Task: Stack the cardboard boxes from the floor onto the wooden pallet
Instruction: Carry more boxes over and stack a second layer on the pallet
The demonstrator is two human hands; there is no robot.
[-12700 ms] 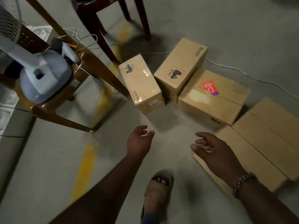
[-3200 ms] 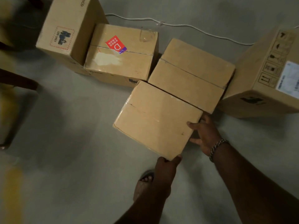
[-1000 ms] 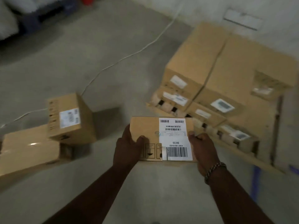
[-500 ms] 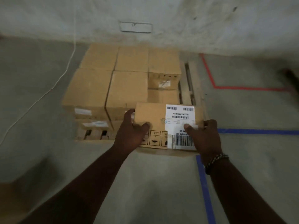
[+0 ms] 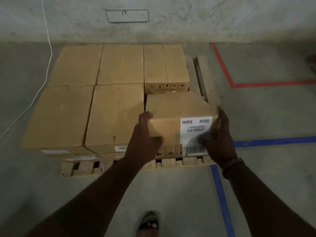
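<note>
Both hands grasp one cardboard box (image 5: 177,110) from opposite sides. The left hand (image 5: 145,139) wraps the box's near left corner, thumb up along the edge and fingers curled over the front face. The right hand (image 5: 217,135) presses the right side, its fingers spread over a white shipping label (image 5: 193,132) with barcodes; a beaded bracelet (image 5: 232,164) sits on that wrist. The box is blurred at its right edge, and whether its bottom touches the wood or hangs just above it cannot be told.

The held box sits over the near right corner of the wooden pallet (image 5: 172,162), whose slatted front edge shows just below it. Just behind it stands a smaller box (image 5: 166,67) with handling symbols printed on its front face, at the far right part of the pallet. To the left, four larger stacked boxes (image 5: 95,93) fill the rest of the pallet in two rows, packed side by side and touching; small labels show on the near faces of lower ones. A bare strip of planks (image 5: 201,74) remains along the pallet's right edge.

The pallet rests on a grey concrete floor (image 5: 265,113) against a rough wall (image 5: 188,19). Blue tape (image 5: 222,202) and red tape (image 5: 224,67) mark lines on the floor to the right. A white cable (image 5: 41,86) trails down the wall and across the floor on the left. A sandalled foot (image 5: 148,223) shows at the bottom.
</note>
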